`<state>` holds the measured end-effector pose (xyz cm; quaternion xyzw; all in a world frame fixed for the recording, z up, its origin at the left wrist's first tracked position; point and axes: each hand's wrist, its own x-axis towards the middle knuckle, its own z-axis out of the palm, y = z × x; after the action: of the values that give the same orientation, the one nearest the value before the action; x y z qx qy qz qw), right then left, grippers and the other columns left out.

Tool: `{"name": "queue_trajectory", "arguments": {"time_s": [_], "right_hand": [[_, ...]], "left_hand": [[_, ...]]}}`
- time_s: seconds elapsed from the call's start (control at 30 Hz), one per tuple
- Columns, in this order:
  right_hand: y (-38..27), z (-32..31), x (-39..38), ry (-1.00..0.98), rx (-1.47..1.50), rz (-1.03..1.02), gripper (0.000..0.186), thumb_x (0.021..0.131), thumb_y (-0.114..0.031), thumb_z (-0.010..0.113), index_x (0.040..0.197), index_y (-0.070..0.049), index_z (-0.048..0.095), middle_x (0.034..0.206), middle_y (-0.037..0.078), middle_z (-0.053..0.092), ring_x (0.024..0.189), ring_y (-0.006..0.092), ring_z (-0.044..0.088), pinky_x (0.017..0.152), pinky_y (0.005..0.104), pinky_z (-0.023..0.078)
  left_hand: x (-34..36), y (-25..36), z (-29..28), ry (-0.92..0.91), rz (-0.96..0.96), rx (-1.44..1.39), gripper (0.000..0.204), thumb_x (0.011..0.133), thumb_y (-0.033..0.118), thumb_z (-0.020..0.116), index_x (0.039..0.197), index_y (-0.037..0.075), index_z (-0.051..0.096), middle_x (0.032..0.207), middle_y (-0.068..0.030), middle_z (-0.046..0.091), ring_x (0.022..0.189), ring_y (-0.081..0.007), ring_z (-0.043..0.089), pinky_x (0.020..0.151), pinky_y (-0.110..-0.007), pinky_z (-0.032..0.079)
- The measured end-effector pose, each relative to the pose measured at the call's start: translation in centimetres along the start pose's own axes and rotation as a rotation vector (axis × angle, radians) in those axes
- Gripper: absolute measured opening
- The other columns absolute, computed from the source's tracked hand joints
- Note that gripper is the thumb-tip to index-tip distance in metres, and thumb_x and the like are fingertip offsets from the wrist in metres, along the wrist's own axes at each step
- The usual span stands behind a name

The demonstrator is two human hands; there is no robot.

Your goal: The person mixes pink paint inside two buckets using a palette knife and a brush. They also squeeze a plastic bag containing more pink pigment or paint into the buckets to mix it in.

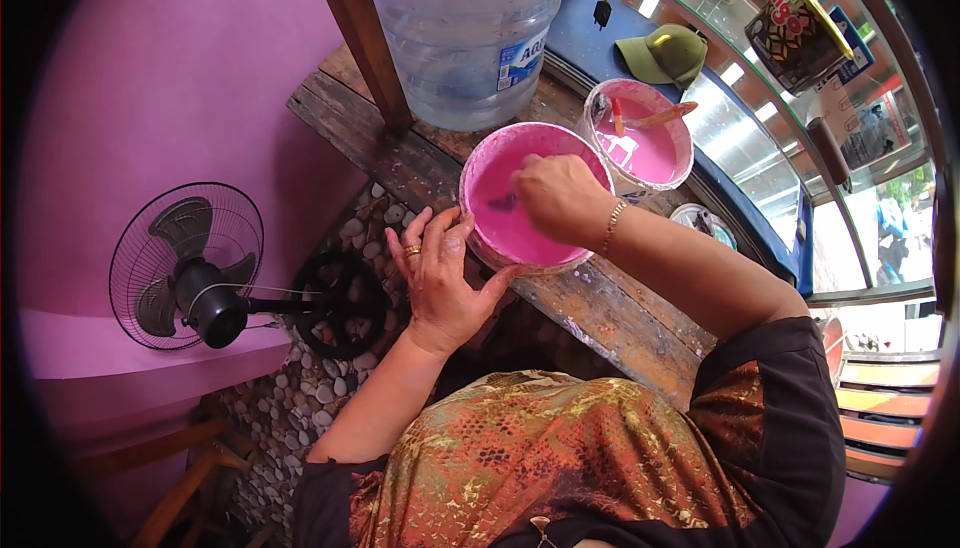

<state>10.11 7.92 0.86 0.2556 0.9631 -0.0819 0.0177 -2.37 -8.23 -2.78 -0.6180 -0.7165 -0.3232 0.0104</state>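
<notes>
Near pink tub [520,223] sits on the plank worktop [600,313], dead centre of view, full of pink liquid. Left hand [440,273] at the tub's 8 o'clock: palm against the outer wall, thumb under the near rim, fingers spread up the side. Grip is open-handed, braced on the tub, not wrapped round it. Ring on one finger.

Right hand [560,196] over the tub's 2 o'clock rim, fingers pinched together and dipped toward the liquid. A small dark bit [503,203] shows at the fingertips; can't tell what it is, or whether the grip is actually clamped on it. Bracelet on the wrist.

Second pink tub [640,138] just beside the first, at its 1 o'clock, with an orange stick [662,116] lying in it. Big clear water jug [465,33] at 11 o'clock on the same worktop. Green cap [665,53] beyond, at 1 o'clock. Standing fan [190,268] well apart at 9 o'clock, over the pebble floor [290,398].
</notes>
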Motion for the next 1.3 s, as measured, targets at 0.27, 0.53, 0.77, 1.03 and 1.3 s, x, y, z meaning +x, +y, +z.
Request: {"name": "queue_trajectory", "arguments": {"time_s": [0.27,0.53,0.77,1.03,1.3], "right_hand": [[2.2,-0.1,-0.7,-0.011,-0.181,-0.038,0.015,0.077,-0.014,0.056,0.074,-0.004,0.067,0.075,0.015,0.065,0.074,0.0302,0.066,0.066,0.0410,0.051],[-1.0,-1.7,-1.7,-0.273,-0.020,0.049,0.014,0.074,-0.013,0.059,0.076,-0.005,0.071,0.079,0.015,0.069,0.076,0.0306,0.068,0.061,0.0401,0.053],[0.8,1.0,0.2,0.169,-0.101,0.017,0.014,0.077,-0.016,0.059,0.077,-0.006,0.068,0.078,0.014,0.064,0.080,0.0316,0.065,0.067,0.0419,0.051],[0.5,-1.3,-1.7,-0.144,-0.151,0.035,0.014,0.074,-0.013,0.058,0.072,-0.006,0.070,0.077,0.014,0.068,0.073,0.0287,0.068,0.061,0.0382,0.052],[-0.9,-0.1,-0.6,-0.031,0.033,0.027,0.013,0.070,-0.011,0.060,0.076,-0.002,0.067,0.081,0.019,0.065,0.077,0.0343,0.066,0.066,0.0432,0.052]], "left_hand": [[-0.2,0.2,0.1,-0.002,-0.009,-0.008,0.072,0.070,0.048,0.077,0.123,0.005,0.053,0.124,-0.0104,0.052,0.126,-0.0325,0.039,0.109,-0.055,0.011],[-0.4,-0.1,0.5,0.003,-0.008,-0.024,0.072,0.070,0.048,0.076,0.123,0.006,0.052,0.125,-0.0105,0.051,0.125,-0.0332,0.039,0.109,-0.057,0.010],[-0.2,0.3,0.1,0.010,0.015,0.005,0.071,0.072,0.048,0.075,0.123,0.004,0.052,0.124,-0.0118,0.052,0.123,-0.0321,0.041,0.109,-0.054,0.013],[-0.6,0.2,0.4,-0.006,0.002,0.000,0.070,0.074,0.047,0.073,0.125,0.004,0.051,0.126,-0.0122,0.050,0.124,-0.0316,0.041,0.109,-0.056,0.012],[-0.6,0.4,0.3,-0.004,0.000,0.012,0.071,0.075,0.047,0.073,0.127,0.005,0.049,0.127,-0.0126,0.049,0.124,-0.0313,0.041,0.109,-0.057,0.012]]}}
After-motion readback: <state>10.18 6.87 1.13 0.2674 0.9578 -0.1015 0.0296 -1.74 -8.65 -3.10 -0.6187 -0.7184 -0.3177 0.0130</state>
